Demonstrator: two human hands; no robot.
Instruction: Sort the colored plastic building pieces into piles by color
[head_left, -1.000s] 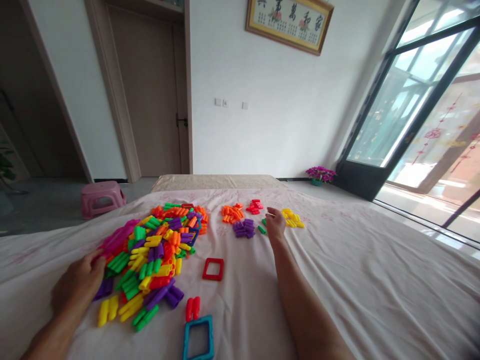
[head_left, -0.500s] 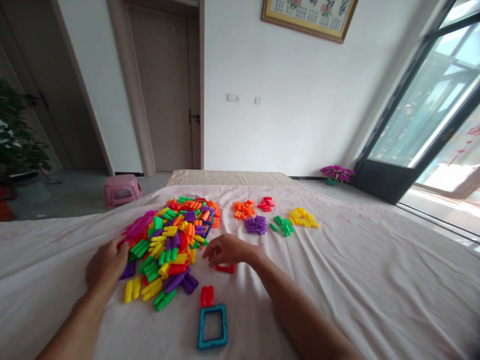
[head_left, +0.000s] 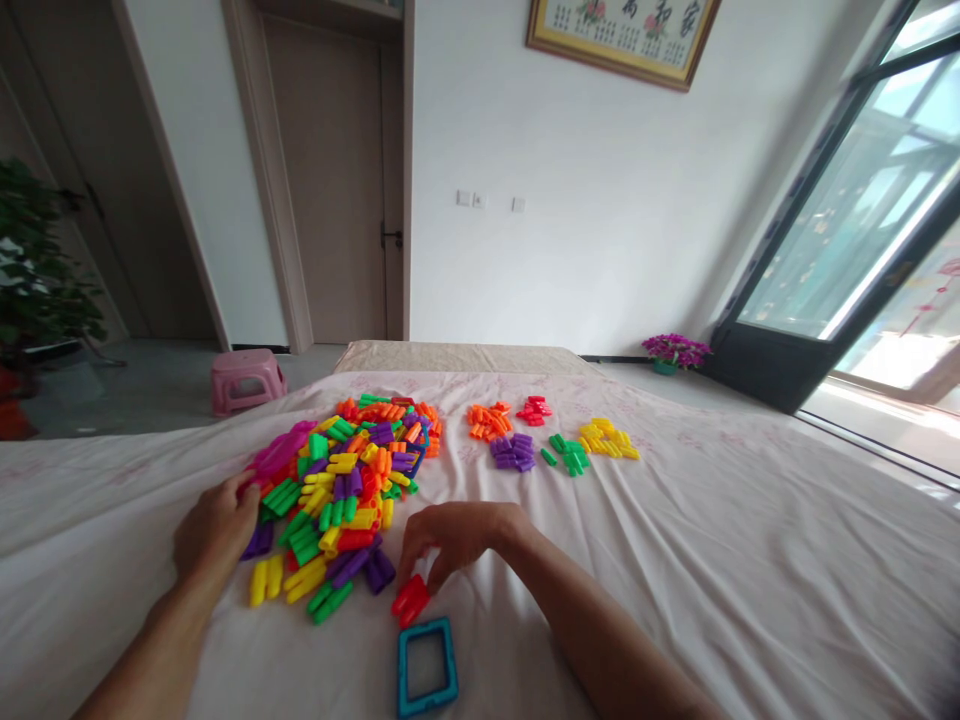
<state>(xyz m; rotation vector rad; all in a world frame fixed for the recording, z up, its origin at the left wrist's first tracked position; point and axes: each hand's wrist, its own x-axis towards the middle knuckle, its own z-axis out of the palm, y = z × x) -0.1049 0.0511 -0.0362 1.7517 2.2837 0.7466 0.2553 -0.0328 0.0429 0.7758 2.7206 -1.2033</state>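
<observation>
A mixed heap of colourful plastic double-tube blocks point(head_left: 337, 500) lies on the cloth in front of me. My left hand point(head_left: 217, 525) rests at the heap's left edge with its fingers curled, by a magenta piece point(head_left: 281, 452) and some green blocks point(head_left: 281, 497); its fingertips are partly hidden, so what they hold I cannot make out. To the right of the heap, my right hand point(head_left: 454, 545) pinches a red double-tube block point(head_left: 411, 602) between thumb and fingers. The block is tilted, just above a teal square frame point(head_left: 427, 668) lying flat.
Farther back sit small one-colour groups: orange blocks point(head_left: 490, 421), red blocks point(head_left: 535, 411), purple blocks point(head_left: 514, 452), green blocks point(head_left: 574, 457) and yellow blocks point(head_left: 609, 439). A pale, wrinkled cloth point(head_left: 712, 560) covers the surface. A pink stool point(head_left: 247, 380) stands beyond it.
My right hand has come down towards me and taken hold of the red block, which is now tilted. The red piece that lay beside that hand is out of sight. My left hand stays put.
</observation>
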